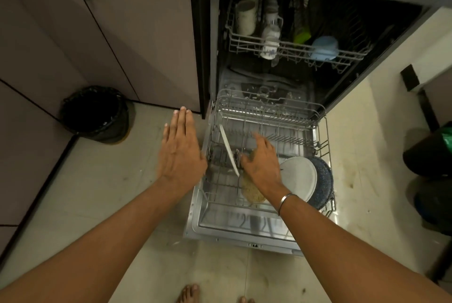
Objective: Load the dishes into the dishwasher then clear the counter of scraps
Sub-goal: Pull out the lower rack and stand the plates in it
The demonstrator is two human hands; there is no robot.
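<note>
The dishwasher stands open with its lower rack pulled out over the dropped door. A thin white plate stands on edge at the rack's left. At the rack's right front lean a round white plate and a dark speckled plate. A tan, food-smeared dish lies low in the rack under my right wrist. My right hand hovers over the rack's middle, fingers spread, holding nothing. My left hand is flat and open just left of the rack.
The upper rack holds white mugs, a green item and a blue bowl. A black-lined bin stands on the floor at left by the cabinets. Dark bins stand at right. My bare feet show below.
</note>
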